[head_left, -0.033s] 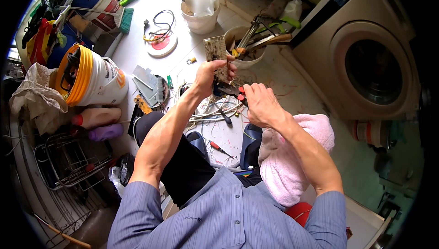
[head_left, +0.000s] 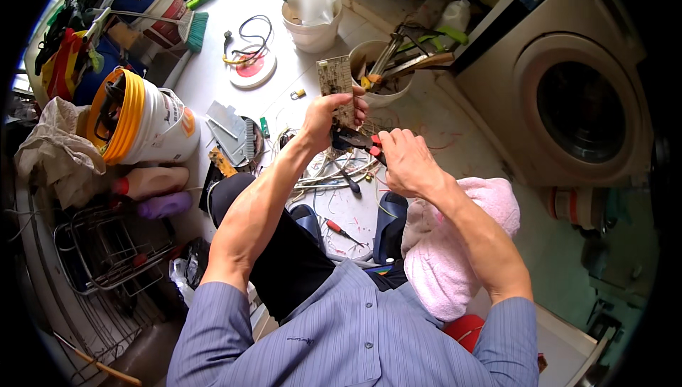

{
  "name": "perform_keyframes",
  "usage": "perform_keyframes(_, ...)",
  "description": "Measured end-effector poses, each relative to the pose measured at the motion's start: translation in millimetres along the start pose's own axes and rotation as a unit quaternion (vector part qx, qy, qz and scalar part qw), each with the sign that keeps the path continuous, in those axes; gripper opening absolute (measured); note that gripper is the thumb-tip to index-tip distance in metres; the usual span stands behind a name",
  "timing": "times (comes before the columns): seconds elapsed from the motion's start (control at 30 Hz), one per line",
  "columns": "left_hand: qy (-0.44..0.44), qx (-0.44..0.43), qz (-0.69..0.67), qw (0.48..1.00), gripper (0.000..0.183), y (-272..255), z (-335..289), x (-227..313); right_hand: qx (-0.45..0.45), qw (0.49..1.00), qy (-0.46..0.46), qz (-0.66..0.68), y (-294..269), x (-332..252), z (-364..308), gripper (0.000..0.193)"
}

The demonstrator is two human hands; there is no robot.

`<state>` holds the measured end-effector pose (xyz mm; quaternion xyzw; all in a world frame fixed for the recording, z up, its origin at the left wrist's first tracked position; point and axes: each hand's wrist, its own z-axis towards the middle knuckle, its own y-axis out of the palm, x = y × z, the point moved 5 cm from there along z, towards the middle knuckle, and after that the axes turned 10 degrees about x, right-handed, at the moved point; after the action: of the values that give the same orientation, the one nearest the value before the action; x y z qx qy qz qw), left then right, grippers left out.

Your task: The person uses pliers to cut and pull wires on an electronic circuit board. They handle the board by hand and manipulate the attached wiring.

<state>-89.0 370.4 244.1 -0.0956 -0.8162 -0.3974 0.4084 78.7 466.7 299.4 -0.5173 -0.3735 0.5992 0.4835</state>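
Note:
In my left hand [head_left: 328, 118] is a long tan circuit board [head_left: 334, 77], its far end sticking up past my fingers. My right hand [head_left: 408, 163] is closed round the red and black handles of a pair of pliers [head_left: 362, 143]. The plier jaws reach to the dark near end of the board, just below my left fingers; whether they grip a part there I cannot tell. Beneath both hands lies a heap of loose wires [head_left: 323, 174]. A dark-handled screwdriver [head_left: 350, 182] rests on the wires, and a red-handled screwdriver [head_left: 341, 231] lies between my feet.
A bucket of tools [head_left: 380, 74] and a white bin with a plastic bag [head_left: 312, 32] stand beyond my hands. At left are a white and yellow bucket [head_left: 160, 121] and grey metal parts [head_left: 231, 135]. A pink towel [head_left: 455, 259] covers my right knee; a washing machine [head_left: 561, 103] stands right.

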Motion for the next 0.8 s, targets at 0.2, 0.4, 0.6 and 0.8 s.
perform_keyframes(0.2, -0.037, -0.041, -0.013, 0.998, 0.048, 0.9, 0.4, -0.4, -0.046, 0.999, -0.016, 0.014, 0.0, 8.8, 3.3, 0.040)
perform_keyframes(0.4, -0.066, -0.055, -0.094, 0.992, 0.058, 8.5, -8.2, 9.4, -0.032, 0.995, -0.003, 0.095, -9.1, 20.5, -4.6, 0.060)
perform_keyframes(0.6, -0.073, -0.039, -0.214, 0.973, 0.058, 4.3, -11.9, 11.4, -0.037, 0.980, 0.006, 0.195, -12.9, 18.2, 1.4, 0.055)
perform_keyframes(0.8, -0.075, -0.060, -0.241, 0.966, 0.059, 7.3, -15.9, 16.9, -0.071, 0.960, 0.061, 0.265, -22.4, 17.0, 3.1, 0.051)
